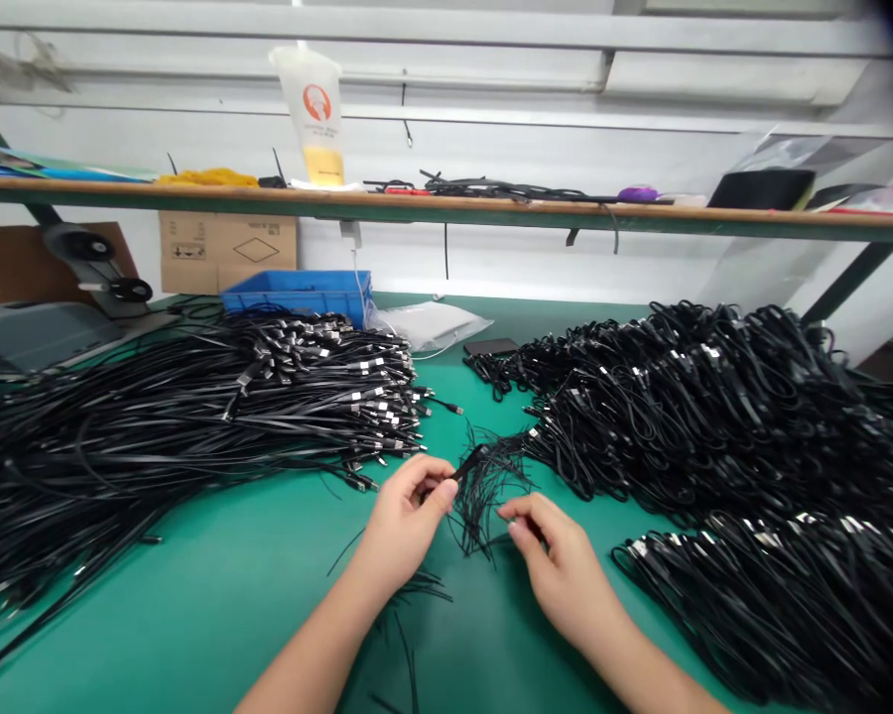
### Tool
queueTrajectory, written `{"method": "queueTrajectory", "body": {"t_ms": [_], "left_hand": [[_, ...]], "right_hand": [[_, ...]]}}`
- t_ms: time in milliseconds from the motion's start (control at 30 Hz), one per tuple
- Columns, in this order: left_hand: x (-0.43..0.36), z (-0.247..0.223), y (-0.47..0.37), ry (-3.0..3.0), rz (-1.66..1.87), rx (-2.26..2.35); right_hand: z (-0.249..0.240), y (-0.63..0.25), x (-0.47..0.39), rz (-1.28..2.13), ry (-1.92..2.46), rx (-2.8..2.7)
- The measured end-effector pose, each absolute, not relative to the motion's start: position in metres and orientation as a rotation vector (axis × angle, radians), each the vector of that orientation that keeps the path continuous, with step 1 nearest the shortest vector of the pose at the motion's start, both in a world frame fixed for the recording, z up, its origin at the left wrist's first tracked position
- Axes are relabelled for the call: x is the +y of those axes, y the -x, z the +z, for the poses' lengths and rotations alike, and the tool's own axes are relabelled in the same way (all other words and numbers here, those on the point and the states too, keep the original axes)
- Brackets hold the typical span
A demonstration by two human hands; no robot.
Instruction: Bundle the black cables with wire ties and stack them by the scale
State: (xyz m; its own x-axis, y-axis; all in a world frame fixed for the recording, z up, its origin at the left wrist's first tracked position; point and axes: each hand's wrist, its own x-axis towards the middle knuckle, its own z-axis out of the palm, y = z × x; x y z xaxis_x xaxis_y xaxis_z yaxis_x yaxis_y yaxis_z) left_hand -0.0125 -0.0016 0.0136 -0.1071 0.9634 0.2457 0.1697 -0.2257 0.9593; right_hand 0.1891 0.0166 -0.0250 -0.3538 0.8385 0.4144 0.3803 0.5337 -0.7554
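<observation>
My left hand (pixel 406 521) is closed, thumb against fingers, around a black cable (pixel 468 462) whose end sticks out to the right. Most of that cable is hidden by the hand. Beyond and between my hands lies a loose pile of thin black ties (pixel 477 506) on the green table mat (pixel 268 585). My right hand (pixel 558 555) is just right of this pile, its thumb and forefinger pinched together. A thin dark strand shows near its fingertips, but I cannot make out what the pinch holds. More loose ties (pixel 421 587) lie beneath my left wrist.
Long straight cables (pixel 193 416) with metal plugs are heaped on the left. Coiled cable bundles (pixel 677 416) cover the right side. Behind stand a blue crate (pixel 298 288) and a grey machine (pixel 41 332). A shelf (pixel 387 203) crosses above, bearing a plastic cup (pixel 314 119).
</observation>
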Motion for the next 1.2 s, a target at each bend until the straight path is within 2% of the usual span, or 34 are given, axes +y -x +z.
{"method": "queueTrajectory", "body": {"t_ms": [300, 700, 1067, 1200], "left_hand": [[-0.011, 0.006, -0.021, -1.042, 1.154, 1.123], [-0.01, 0.008, -0.023, -0.963, 1.189, 1.108], [-0.019, 0.01, -0.023, -0.802, 1.145, 0.921], [-0.022, 0.01, -0.028, -0.885, 1.101, 0.958]], "right_hand": [[-0.022, -0.181, 0.01, 0.936, 1.021, -1.634], [-0.019, -0.178, 0.005, 0.928, 0.968, -1.707], [-0.011, -0.197, 0.012, -0.021, 0.604, -2.165], [-0.003, -0.206, 0.014, -0.193, 0.551, -2.283]]}}
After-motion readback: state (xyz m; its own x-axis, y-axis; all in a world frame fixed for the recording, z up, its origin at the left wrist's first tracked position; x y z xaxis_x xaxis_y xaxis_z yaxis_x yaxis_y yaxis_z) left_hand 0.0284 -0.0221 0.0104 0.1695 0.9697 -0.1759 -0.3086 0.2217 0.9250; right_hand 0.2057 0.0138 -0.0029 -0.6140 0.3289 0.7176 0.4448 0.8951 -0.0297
